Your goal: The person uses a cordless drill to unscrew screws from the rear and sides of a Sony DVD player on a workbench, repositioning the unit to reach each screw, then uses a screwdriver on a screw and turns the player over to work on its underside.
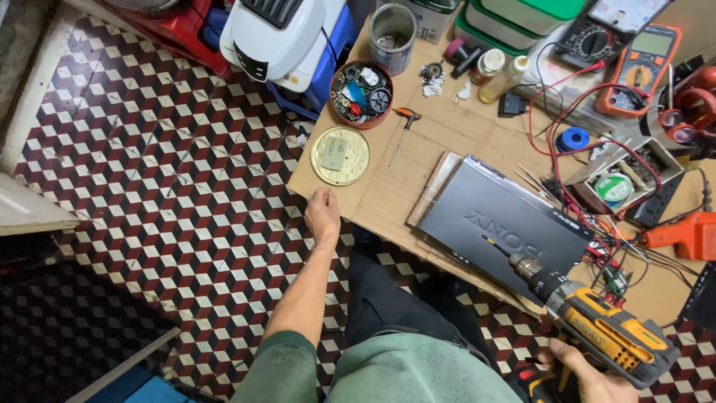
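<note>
The right hand (589,377) is clamped on the handle of a yellow and black cordless drill (597,328), whose bit touches the top of a flat dark grey metal device (500,220) lying on the cardboard-covered table (395,186) ahead of it. The left hand (322,215), loosely curled and holding nothing, rests at the table edge. Just beyond it lies a round gold tin lid (340,155) with 1 small plate inside. Farther off, a round red bowl (362,94) holds mixed small parts and a metal can (393,28) stands beside it.
</note>
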